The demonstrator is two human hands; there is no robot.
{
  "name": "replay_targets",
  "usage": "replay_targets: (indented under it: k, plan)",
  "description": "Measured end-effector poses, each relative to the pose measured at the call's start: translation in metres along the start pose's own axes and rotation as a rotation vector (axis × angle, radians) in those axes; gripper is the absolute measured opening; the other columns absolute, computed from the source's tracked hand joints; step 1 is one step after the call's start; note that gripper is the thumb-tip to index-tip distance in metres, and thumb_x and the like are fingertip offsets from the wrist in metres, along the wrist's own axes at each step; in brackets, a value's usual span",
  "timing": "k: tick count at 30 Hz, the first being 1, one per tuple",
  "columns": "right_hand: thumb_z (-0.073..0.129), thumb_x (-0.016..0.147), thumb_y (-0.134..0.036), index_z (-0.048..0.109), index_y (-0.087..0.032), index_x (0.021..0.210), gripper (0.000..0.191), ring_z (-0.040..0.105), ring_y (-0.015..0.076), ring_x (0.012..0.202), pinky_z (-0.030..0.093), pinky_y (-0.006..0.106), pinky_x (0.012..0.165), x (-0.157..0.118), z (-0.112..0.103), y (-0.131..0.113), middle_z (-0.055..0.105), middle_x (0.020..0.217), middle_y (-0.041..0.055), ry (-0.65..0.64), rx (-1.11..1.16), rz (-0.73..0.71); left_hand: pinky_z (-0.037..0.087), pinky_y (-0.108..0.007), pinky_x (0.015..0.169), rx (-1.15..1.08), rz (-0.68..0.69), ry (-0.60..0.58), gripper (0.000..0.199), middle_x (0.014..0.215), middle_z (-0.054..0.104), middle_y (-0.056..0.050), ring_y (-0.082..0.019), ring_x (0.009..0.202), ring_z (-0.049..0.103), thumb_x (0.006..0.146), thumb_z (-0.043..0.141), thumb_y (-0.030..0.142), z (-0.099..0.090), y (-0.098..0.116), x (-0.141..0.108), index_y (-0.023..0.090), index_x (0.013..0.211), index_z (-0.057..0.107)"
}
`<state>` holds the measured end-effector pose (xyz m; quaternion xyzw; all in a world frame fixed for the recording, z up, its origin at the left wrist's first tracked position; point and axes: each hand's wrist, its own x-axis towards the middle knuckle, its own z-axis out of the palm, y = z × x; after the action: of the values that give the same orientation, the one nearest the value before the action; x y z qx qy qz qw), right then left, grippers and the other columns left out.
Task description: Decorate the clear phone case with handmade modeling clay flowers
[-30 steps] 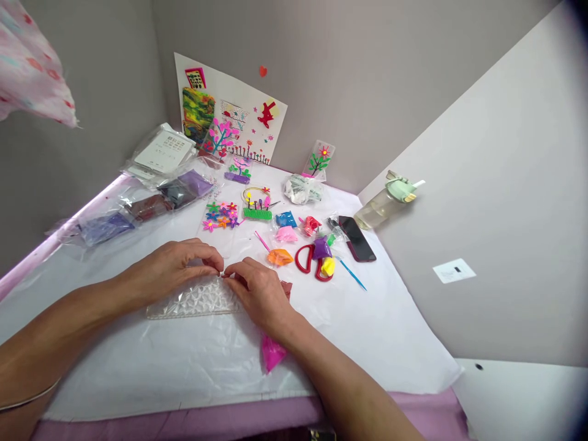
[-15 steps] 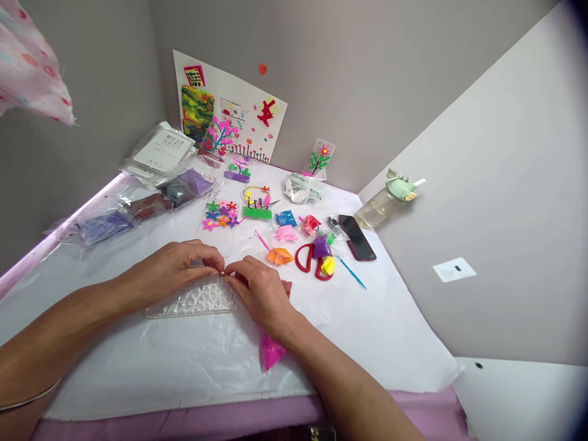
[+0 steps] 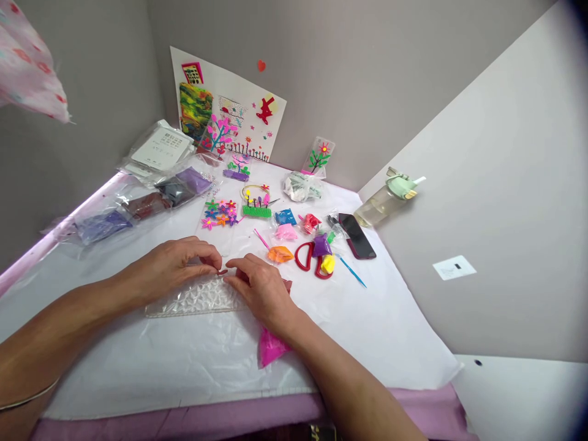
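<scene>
Thumb and forefinger of the left hand (image 3: pixel 186 260) are clamped on a small dark red piece (image 3: pixel 222 272), which is held above the far edge of a clear panel (image 3: pixel 197 297). This panel has a raised pattern, and it lies flat on the white-covered desk (image 3: pixel 376 343), below both hands. The right hand (image 3: pixel 261 288) has its thumb and forefinger apart, with the tips just beside the piece (if they touch it, I cannot tell). Under the right wrist a bright pink packet (image 3: pixel 270 349) lies on the desk, partly hidden.

Beyond the right hand there are several small things close together. An orange packet (image 3: pixel 280 254) is the nearest of them. To the right of it lies a pair of scissors with red handles (image 3: pixel 299 257); a purple packet (image 3: pixel 322 245) and a yellow lump (image 3: pixel 327 264) partly cover these handles. A thin blue stick (image 3: pixel 351 272) lies beside, and a dark phone (image 3: pixel 357 236) is farther behind. Beyond the left hand lies a clear sheet with many-coloured flowers (image 3: pixel 221 214).
</scene>
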<state>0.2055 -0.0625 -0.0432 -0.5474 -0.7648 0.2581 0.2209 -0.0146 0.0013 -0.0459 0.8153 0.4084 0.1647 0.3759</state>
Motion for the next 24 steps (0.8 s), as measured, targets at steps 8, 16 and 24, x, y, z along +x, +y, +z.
replay_targets:
  k: [8, 16, 24]
  plan:
    - [0.075, 0.090, -0.012, 0.072, -0.020, 0.116, 0.027, 0.067, 0.0147, 0.082, 0.054, 0.029, 0.082, 0.002, -0.005, 0.000, 0.071, 0.089, -0.0007, 0.051, 0.444, 0.122, 0.045, -0.035, 0.088, 0.107, 0.111, 0.030, 0.031, 0.095, 0.076, -0.003, -0.027, 0.100, 0.064, 0.097, 0.054, 0.047, 0.001, -0.010, 0.004, 0.033, 0.093, 0.082]
    - [0.073, 0.082, -0.015, 0.069, -0.021, 0.096, 0.015, 0.070, 0.0132, 0.075, 0.055, 0.027, 0.074, 0.003, -0.010, -0.002, 0.071, 0.084, -0.0022, 0.019, 0.868, 0.224, 0.050, -0.035, 0.087, 0.096, 0.063, 0.040, 0.033, 0.099, 0.079, -0.004, -0.027, 0.099, 0.069, 0.095, 0.054, 0.047, -0.001, -0.009, 0.004, 0.031, 0.100, 0.082]
    - [0.092, 0.071, -0.036, 0.074, -0.021, 0.095, 0.033, 0.072, 0.0160, 0.080, 0.058, 0.030, 0.081, 0.005, -0.016, -0.003, 0.077, 0.085, 0.0011, 0.074, 1.051, 0.246, 0.052, -0.030, 0.090, -0.045, 0.084, 0.154, 0.028, 0.113, 0.077, 0.000, -0.025, 0.105, 0.070, 0.096, 0.063, 0.054, 0.005, 0.018, -0.007, 0.031, 0.110, 0.071]
